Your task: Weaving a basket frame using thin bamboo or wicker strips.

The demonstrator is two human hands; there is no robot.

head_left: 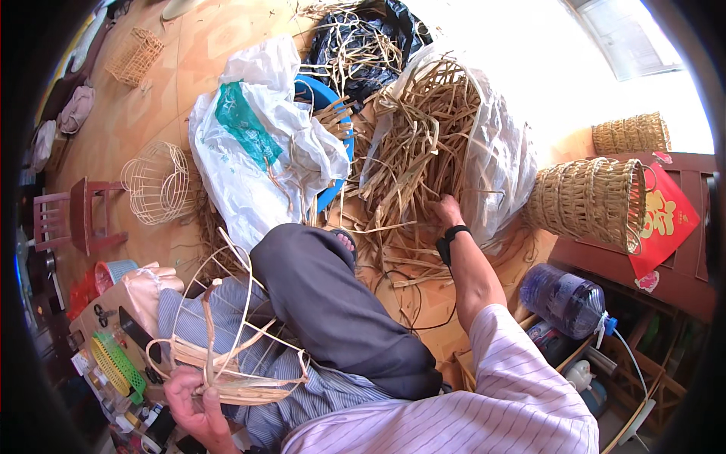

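Observation:
My left hand point(195, 402) pinches the lower woven edge of a partly made basket point(257, 378), which rests on my lap. Its pale ribs stand up bare, and tan strips are woven round the base; one loose brown strip point(208, 321) rises beside the ribs. My right arm is stretched forward, and my right hand point(448, 211) is closed on dried plant strips point(423, 144) at the near right side of a large heap. The heap spills from a clear plastic bag point(499, 151). Some of the right fingertips are hidden among the strips.
A white plastic bag point(249, 189) lies over a blue tub point(333, 98). A bare wire-like basket frame point(157, 181) and a small stool point(87, 216) stand left. Right are a finished woven basket point(586, 200) on a red cabinet and a large water bottle point(563, 303). A black cable point(416, 303) crosses the floor.

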